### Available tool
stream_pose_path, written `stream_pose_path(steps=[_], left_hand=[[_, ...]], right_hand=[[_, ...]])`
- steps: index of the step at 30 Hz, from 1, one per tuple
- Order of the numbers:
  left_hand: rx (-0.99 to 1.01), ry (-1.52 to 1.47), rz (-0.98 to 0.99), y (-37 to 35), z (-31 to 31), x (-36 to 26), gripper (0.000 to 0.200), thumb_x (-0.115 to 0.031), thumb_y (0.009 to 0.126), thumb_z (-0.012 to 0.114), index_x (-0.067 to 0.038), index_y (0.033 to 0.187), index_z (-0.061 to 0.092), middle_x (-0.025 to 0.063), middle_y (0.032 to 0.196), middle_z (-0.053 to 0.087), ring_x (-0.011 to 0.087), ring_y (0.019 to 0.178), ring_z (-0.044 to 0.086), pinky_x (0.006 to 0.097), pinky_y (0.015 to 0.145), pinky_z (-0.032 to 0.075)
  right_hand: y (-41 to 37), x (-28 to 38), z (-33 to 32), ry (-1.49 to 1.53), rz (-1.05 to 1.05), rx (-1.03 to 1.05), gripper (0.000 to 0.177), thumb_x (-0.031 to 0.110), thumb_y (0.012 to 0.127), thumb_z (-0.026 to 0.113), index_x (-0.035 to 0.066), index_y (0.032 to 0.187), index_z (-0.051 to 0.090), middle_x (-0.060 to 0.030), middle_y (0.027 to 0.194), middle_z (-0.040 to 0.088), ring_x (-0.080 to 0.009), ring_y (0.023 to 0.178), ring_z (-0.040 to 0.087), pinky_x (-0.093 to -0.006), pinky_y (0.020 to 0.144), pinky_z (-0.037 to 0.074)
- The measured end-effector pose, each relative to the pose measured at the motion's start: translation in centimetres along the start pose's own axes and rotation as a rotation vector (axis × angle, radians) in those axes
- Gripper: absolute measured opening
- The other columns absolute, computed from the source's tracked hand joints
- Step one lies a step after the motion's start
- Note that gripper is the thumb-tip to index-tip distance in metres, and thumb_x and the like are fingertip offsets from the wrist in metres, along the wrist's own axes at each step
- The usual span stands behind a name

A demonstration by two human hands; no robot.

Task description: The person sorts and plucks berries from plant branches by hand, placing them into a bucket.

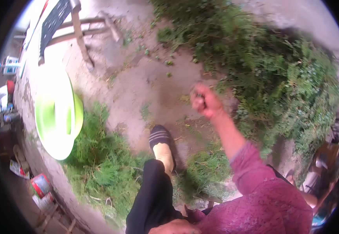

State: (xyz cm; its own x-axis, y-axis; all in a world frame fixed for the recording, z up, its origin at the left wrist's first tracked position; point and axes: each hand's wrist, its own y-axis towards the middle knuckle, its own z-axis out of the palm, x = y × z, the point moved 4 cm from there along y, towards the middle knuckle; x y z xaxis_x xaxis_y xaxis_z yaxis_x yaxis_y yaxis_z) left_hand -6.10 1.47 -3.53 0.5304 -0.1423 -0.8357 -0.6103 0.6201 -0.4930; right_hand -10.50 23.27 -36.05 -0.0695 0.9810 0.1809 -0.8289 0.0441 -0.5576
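My right hand (206, 102) is raised over the bare ground, at the left edge of a large heap of green leafy sprigs (271, 78). Its fingers are curled closed and blurred; what they hold, if anything, is too small to make out. At the bottom edge, only part of my left hand (175, 227) shows beside my dark trouser leg (154, 199), its fingers hidden. More green sprigs (107, 167) lie left of my foot in a striped dark shoe (159, 136), and a smaller patch (208, 167) lies to its right.
A light green basin (78, 115) stands at the left, by the sprigs. At the upper left is a wooden frame (77, 31) with a dark seat. Cans (40, 185) and clutter line the left wall. Other objects stand at the lower right.
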Motion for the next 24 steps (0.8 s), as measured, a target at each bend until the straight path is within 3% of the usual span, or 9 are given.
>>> stream_pose_path(steps=[2,6,9,11,12,13,14,21,24], left_hand=[[-0.055,-0.034,-0.097,-1.5,0.6,0.2,0.015,-0.008,0.081,0.058,0.004,0.088,0.052,0.0103,0.078,0.055,0.0119,0.063,0.051,0.0230,0.057,0.042],[-0.063,-0.074,-0.033,-3.4,2.3,0.2,0.026,-0.014,0.084,0.058,0.002,0.103,0.049,0.0059,0.083,0.055,0.0088,0.066,0.049,0.0201,0.060,0.041],[-0.111,0.143,0.305,-4.6,2.6,2.1,0.026,-0.008,0.080,0.060,0.004,0.102,0.052,0.0113,0.080,0.059,0.0143,0.063,0.057,0.0231,0.054,0.046],[-0.016,0.262,0.351,-5.4,3.4,2.9,0.025,-0.005,0.083,0.054,0.005,0.105,0.049,0.0101,0.082,0.058,0.0096,0.064,0.054,0.0184,0.055,0.043],[0.060,0.270,0.328,-5.8,4.4,3.1,0.024,-0.004,0.083,0.052,0.006,0.104,0.049,0.0087,0.078,0.058,0.0094,0.061,0.053,0.0190,0.055,0.043],[0.162,0.246,0.227,-6.6,5.0,3.1,0.028,-0.004,0.082,0.057,0.006,0.106,0.048,0.0090,0.088,0.059,0.0111,0.074,0.056,0.0213,0.061,0.046],[0.170,0.253,0.300,-7.2,6.0,3.4,0.018,-0.006,0.084,0.053,0.006,0.098,0.051,0.0062,0.070,0.057,0.0091,0.058,0.052,0.0197,0.054,0.043],[0.545,0.102,0.197,-14.5,11.5,5.7,0.018,-0.010,0.081,0.061,0.003,0.090,0.052,0.0067,0.070,0.058,0.0094,0.052,0.051,0.0211,0.047,0.043],[0.625,-0.037,0.024,-18.1,13.5,7.3,0.015,-0.011,0.081,0.060,0.001,0.087,0.053,0.0059,0.067,0.056,0.0108,0.051,0.051,0.0236,0.044,0.043]], right_hand=[[-6.4,-2.0,3.0,-0.150,-0.005,0.033,0.006,0.015,0.085,0.055,0.009,0.085,0.055,-0.0012,0.065,0.052,-0.0042,0.043,0.044,-0.0159,0.035,0.031],[-18.3,-4.1,8.8,-0.402,0.011,0.218,0.011,0.015,0.084,0.057,0.005,0.090,0.057,0.0006,0.064,0.052,-0.0031,0.044,0.043,-0.0159,0.037,0.033],[-25.8,-4.9,12.4,-0.453,-0.088,0.320,0.012,0.016,0.085,0.057,0.005,0.090,0.057,0.0020,0.063,0.052,-0.0027,0.047,0.044,-0.0158,0.041,0.034],[-30.7,-5.0,14.9,-0.494,-0.181,0.344,0.013,0.017,0.084,0.057,0.004,0.089,0.058,0.0028,0.063,0.051,-0.0026,0.049,0.044,-0.0165,0.043,0.034],[-32.9,-5.3,15.7,-0.610,-0.239,0.304,0.014,0.017,0.084,0.058,0.004,0.089,0.058,0.0030,0.063,0.051,-0.0029,0.049,0.044,-0.0169,0.043,0.033],[-35.1,-6.0,16.2,-0.723,-0.292,0.257,0.014,0.017,0.084,0.058,0.004,0.089,0.058,0.0032,0.063,0.051,-0.0031,0.049,0.043,-0.0173,0.043,0.033],[-36.8,-6.9,15.9,-0.755,-0.357,0.205,0.016,0.019,0.083,0.059,0.004,0.088,0.058,0.0028,0.064,0.052,-0.0033,0.048,0.044,-0.0170,0.042,0.032],[-50.1,-11.0,14.5,-0.533,-0.637,0.068,0.013,0.016,0.086,0.057,0.003,0.087,0.058,0.0016,0.061,0.051,-0.0031,0.045,0.041,-0.0174,0.038,0.029],[-54.3,-12.7,13.5,-0.569,-0.750,0.013,0.012,0.015,0.084,0.057,0.003,0.086,0.058,0.0019,0.060,0.050,-0.0032,0.044,0.040,-0.0183,0.039,0.029]])
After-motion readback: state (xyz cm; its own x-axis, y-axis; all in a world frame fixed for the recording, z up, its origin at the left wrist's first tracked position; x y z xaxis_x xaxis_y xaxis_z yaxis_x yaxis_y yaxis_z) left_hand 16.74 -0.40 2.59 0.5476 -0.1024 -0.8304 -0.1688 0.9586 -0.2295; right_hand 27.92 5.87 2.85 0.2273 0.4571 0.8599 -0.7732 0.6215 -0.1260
